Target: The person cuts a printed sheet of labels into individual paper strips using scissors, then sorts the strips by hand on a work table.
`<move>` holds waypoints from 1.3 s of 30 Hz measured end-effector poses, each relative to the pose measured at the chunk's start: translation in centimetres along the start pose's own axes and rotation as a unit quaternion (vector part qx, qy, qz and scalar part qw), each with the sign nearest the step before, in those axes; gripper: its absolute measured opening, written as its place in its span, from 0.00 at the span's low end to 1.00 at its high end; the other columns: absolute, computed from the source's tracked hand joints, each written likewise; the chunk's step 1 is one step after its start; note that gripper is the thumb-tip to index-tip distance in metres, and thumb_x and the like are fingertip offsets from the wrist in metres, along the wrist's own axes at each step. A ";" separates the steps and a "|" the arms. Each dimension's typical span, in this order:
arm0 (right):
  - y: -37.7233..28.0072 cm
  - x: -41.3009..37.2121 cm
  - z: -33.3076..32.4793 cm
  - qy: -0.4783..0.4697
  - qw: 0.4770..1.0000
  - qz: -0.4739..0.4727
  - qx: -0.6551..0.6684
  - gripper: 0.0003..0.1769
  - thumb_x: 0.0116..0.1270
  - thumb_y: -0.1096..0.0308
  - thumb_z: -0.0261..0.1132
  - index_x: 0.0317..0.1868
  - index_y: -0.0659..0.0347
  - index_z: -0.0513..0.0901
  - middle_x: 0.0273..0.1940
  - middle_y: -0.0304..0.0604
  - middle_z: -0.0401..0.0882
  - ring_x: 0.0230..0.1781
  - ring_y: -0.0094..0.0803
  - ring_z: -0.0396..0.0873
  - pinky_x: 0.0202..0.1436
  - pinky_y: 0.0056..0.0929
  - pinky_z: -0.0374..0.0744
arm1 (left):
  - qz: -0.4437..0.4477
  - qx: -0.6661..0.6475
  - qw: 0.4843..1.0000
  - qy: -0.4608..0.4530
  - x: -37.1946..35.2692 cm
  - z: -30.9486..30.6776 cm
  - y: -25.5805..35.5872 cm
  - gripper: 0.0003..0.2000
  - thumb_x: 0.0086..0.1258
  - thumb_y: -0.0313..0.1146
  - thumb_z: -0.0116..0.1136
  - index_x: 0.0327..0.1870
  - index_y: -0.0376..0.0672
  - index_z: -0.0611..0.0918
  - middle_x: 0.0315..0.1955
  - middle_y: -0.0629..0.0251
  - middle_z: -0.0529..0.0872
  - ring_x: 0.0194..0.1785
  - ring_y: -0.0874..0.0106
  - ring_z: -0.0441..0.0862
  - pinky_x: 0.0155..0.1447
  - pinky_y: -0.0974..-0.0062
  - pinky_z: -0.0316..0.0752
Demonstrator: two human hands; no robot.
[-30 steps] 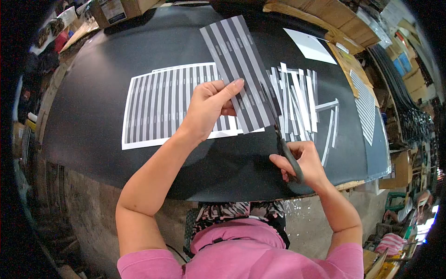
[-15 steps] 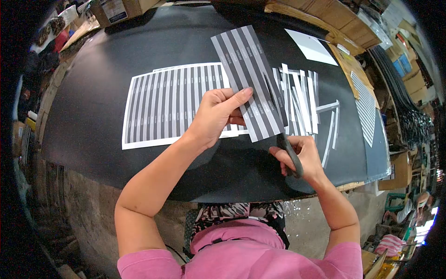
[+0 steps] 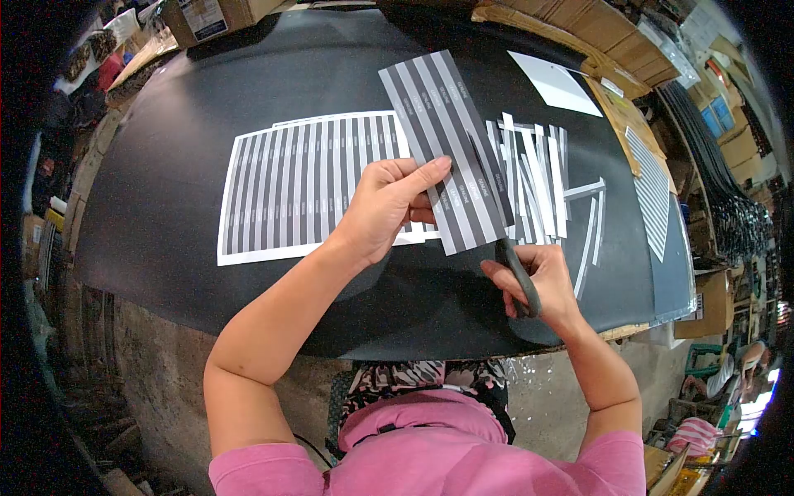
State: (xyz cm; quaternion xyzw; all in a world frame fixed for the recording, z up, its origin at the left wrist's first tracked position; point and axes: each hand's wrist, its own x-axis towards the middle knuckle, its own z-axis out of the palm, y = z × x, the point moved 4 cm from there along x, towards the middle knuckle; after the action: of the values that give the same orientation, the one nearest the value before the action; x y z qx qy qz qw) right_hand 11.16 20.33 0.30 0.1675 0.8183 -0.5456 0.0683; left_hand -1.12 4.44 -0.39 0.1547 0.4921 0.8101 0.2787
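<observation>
My left hand [image 3: 385, 198] pinches the left edge of a striped sheet [image 3: 442, 140], dark and light grey with small print, raised above the table. Black-handled scissors [image 3: 518, 277] are gripped in my right hand [image 3: 542, 285], fingers through the handles. Their blades reach up along the right side of the sheet, where a narrow dark slit shows beside the rightmost strip. Part of the blades is hidden by the sheet. Beneath and to the left lies a larger striped sheet [image 3: 306, 186] with white margins, on top of another.
Loose cut strips [image 3: 538, 178] are heaped right of my hands on the black table [image 3: 157, 207]. A white sheet [image 3: 554, 81] lies at the back right, and another striped sheet [image 3: 649, 190] at the right edge. Cardboard boxes [image 3: 194, 21] stand along the far edge.
The held sheet has tilted and shifted very slightly, its top edge a little lower. Both hands stay almost where they were, still holding the sheet and scissors.
</observation>
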 end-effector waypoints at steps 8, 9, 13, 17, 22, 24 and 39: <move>0.1 0.0 0.2 0.000 1.000 0.016 0.010 0.14 0.57 0.67 0.68 0.19 0.66 0.77 0.12 0.35 0.71 0.09 0.20 0.70 0.11 0.18 0.66 | -0.012 0.006 1.000 0.007 -0.1 0.0 -0.1 0.12 0.67 0.39 0.56 0.36 0.38 0.81 0.28 0.65 0.85 0.27 0.81 0.82 0.29 0.83 0.77; 0.1 0.0 0.1 0.001 1.000 0.014 0.009 0.14 0.57 0.67 0.68 0.19 0.66 0.77 0.12 0.35 0.71 0.09 0.20 0.70 0.11 0.18 0.66 | -0.011 0.001 1.000 0.008 0.0 0.1 -0.2 0.12 0.67 0.39 0.57 0.36 0.38 0.81 0.28 0.66 0.84 0.26 0.81 0.81 0.28 0.84 0.77; 0.4 0.3 0.0 -0.010 1.000 0.015 0.011 0.17 0.56 0.62 0.70 0.18 0.66 0.78 0.12 0.36 0.72 0.10 0.21 0.72 0.12 0.21 0.68 | -0.015 0.031 0.999 0.001 -0.1 0.0 0.0 0.12 0.67 0.40 0.57 0.35 0.38 0.81 0.27 0.66 0.84 0.26 0.81 0.81 0.28 0.83 0.77; 0.3 0.8 -0.1 -0.019 0.999 0.012 0.047 0.16 0.55 0.64 0.70 0.20 0.67 0.78 0.14 0.38 0.74 0.12 0.22 0.74 0.14 0.20 0.69 | -0.024 0.051 0.997 -0.049 -0.1 0.4 -0.8 0.12 0.67 0.40 0.57 0.34 0.38 0.81 0.27 0.65 0.84 0.26 0.80 0.82 0.29 0.82 0.77; 0.4 1.2 0.0 -0.020 0.999 -0.009 0.037 0.14 0.57 0.65 0.68 0.23 0.68 0.78 0.15 0.39 0.74 0.12 0.23 0.73 0.14 0.20 0.70 | -0.048 0.015 0.998 -0.023 -0.2 0.5 -1.3 0.14 0.67 0.41 0.57 0.35 0.35 0.81 0.28 0.60 0.85 0.28 0.77 0.83 0.32 0.81 0.78; 0.2 1.3 0.1 -0.024 0.999 -0.019 0.040 0.14 0.57 0.66 0.68 0.23 0.68 0.78 0.15 0.38 0.73 0.12 0.23 0.73 0.14 0.20 0.70 | -0.048 0.013 0.998 -0.022 -0.2 0.5 -1.3 0.14 0.67 0.41 0.57 0.35 0.35 0.81 0.28 0.60 0.85 0.29 0.77 0.83 0.33 0.80 0.78; 0.8 1.2 -0.1 -0.005 0.998 -0.003 0.057 0.16 0.55 0.64 0.70 0.19 0.66 0.78 0.13 0.37 0.73 0.11 0.21 0.72 0.13 0.20 0.68 | -0.035 0.003 0.999 -0.030 -0.3 0.6 -1.1 0.13 0.67 0.39 0.57 0.36 0.35 0.81 0.28 0.59 0.85 0.29 0.76 0.84 0.33 0.81 0.79</move>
State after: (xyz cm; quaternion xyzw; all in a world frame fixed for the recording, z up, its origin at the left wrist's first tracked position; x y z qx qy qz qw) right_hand 10.30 20.90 -0.71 0.1661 0.7862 -0.5920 0.0613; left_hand -0.25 5.12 -1.10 0.1628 0.4912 0.7932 0.3210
